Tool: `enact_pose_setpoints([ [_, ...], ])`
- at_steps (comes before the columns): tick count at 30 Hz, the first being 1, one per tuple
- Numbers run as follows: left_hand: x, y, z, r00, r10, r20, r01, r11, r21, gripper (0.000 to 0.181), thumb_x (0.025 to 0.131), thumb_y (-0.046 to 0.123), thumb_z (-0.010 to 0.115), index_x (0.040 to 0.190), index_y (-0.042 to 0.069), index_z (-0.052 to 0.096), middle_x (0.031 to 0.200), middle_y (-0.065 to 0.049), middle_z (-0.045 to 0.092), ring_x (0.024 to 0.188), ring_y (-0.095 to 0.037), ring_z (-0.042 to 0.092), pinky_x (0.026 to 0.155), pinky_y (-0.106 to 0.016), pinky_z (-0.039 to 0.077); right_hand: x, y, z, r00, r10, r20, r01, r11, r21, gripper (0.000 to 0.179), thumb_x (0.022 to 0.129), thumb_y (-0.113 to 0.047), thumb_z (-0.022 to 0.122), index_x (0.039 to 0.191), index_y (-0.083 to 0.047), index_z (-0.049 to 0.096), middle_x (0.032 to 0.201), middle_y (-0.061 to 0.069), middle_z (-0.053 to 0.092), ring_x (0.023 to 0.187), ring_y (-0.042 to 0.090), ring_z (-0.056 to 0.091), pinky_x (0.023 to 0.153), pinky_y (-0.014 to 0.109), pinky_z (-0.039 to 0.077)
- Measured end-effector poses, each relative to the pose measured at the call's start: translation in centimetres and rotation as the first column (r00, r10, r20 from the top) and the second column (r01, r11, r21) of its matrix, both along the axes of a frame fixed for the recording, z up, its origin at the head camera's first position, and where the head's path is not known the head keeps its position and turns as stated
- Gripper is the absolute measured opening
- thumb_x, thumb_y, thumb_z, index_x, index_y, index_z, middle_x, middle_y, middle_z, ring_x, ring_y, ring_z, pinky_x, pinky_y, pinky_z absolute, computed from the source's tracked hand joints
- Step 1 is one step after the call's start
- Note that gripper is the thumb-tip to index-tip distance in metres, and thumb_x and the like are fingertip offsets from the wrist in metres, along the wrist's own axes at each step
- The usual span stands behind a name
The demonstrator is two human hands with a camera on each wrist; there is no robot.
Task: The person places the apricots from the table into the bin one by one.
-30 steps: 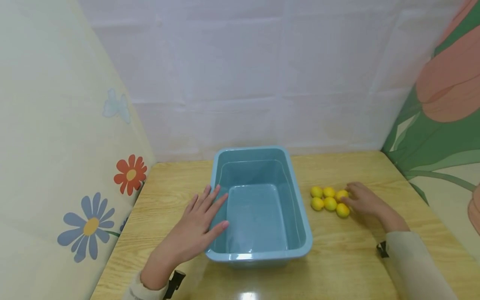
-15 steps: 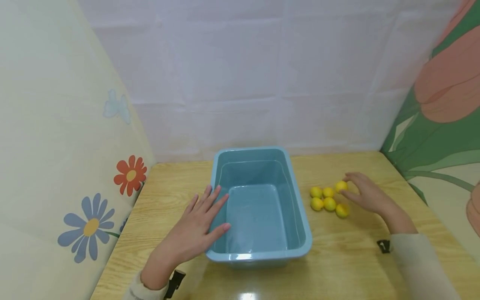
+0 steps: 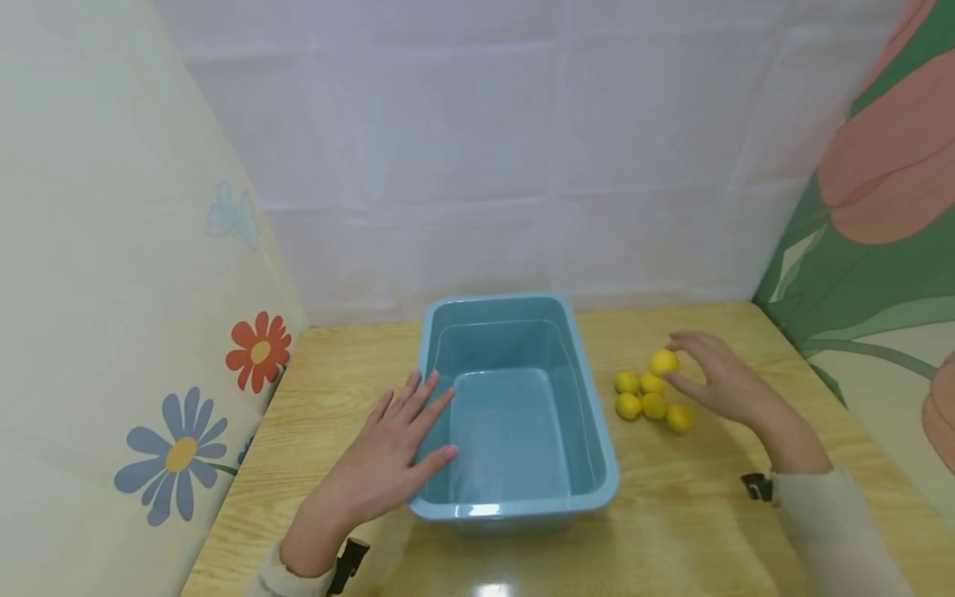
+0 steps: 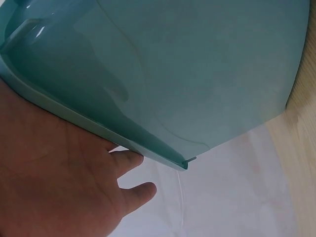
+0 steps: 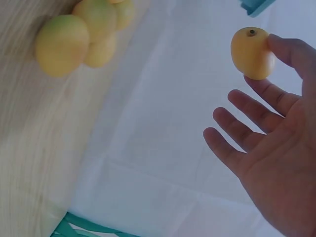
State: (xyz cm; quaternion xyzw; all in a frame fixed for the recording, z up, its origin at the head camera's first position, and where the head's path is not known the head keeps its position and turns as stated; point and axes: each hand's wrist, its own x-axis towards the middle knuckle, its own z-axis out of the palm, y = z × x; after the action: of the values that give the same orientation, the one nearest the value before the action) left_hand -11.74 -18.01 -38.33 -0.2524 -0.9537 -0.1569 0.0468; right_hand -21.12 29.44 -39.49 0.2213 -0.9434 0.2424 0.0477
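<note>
Red flower [image 3: 259,351]; blue flower [image 3: 180,455]; pale backdrop [image 3: 448,149]

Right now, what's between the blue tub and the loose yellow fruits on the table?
Just a narrow bare strip of wooden table between the blue tub and the loose fruits; the head view shows it.

saw blue tub [image 3: 522,505], yel fruit [image 3: 653,405] w/ grn tinges, yel-brn grained table [image 3: 366,356], whitish backdrop [image 3: 448,149], red flwr [image 3: 259,351], blue flwr [image 3: 181,453], beige sleeve [image 3: 831,518].

tub [image 3: 511,435]: glossy, smooth plastic | table [image 3: 686,531]: wood-grained | fruit [image 5: 250,54]: smooth, seemingly matt
</note>
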Motion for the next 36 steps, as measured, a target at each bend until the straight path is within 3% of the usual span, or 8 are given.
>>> enact_pose_setpoints([
  [11,-0.2,-0.1,-0.2,1.0,-0.003,0.017,0.003,1.0,0.017,0.071,0.102,0.057,0.048,0.162,0.023,0.027,0.17,0.002,0.01,0.157,-0.028,0.004,0.123,-0.061,0.009,1.5,-2.6,2.3,0.998,0.023,-0.057,-0.027,0.998,-0.059,0.048,0.101,-0.028,0.065,0.137,0.001,0.055,0.137,0.023,0.058,0.127,0.042,0.052,0.105,0.065,0.04],
  [22,-0.4,-0.1,-0.5,1.0,-0.005,0.022,0.005,0.999,0.036,0.071,0.102,0.053,0.051,0.162,0.023,0.027,0.17,0.003,0.01,0.158,-0.026,0.003,0.123,-0.061,0.01,2.9,-6.2,4.1,0.98,0.073,-0.185,-0.108,0.976,-0.187,0.04,0.095,-0.015,0.072,0.133,-0.008,0.06,0.11,0.005,0.073,0.097,0.024,0.068,0.082,0.051,0.055],
  [30,-0.6,-0.2,-0.7,1.0,-0.008,0.006,0.007,0.999,0.038,0.071,0.103,0.057,0.047,0.162,0.025,0.025,0.17,0.002,0.011,0.157,-0.027,0.005,0.123,-0.061,0.011,3.2,-8.5,4.3,0.987,0.129,-0.093,-0.148,0.958,-0.244,0.038,0.098,-0.024,0.069,0.133,-0.013,0.061,0.12,-0.004,0.069,0.096,0.012,0.068,0.083,0.041,0.058],
  [36,-0.5,-0.2,-0.6,1.0,-0.004,0.022,0.003,0.999,0.038,0.072,0.102,0.057,0.048,0.162,0.022,0.026,0.17,0.003,0.009,0.157,-0.027,0.003,0.123,-0.062,0.01,3.4,-10.1,4.5,0.976,0.201,-0.08,-0.215,0.938,-0.271,0.038,0.097,-0.021,0.071,0.133,-0.012,0.061,0.116,-0.006,0.069,0.092,0.008,0.066,0.081,0.034,0.059],
])
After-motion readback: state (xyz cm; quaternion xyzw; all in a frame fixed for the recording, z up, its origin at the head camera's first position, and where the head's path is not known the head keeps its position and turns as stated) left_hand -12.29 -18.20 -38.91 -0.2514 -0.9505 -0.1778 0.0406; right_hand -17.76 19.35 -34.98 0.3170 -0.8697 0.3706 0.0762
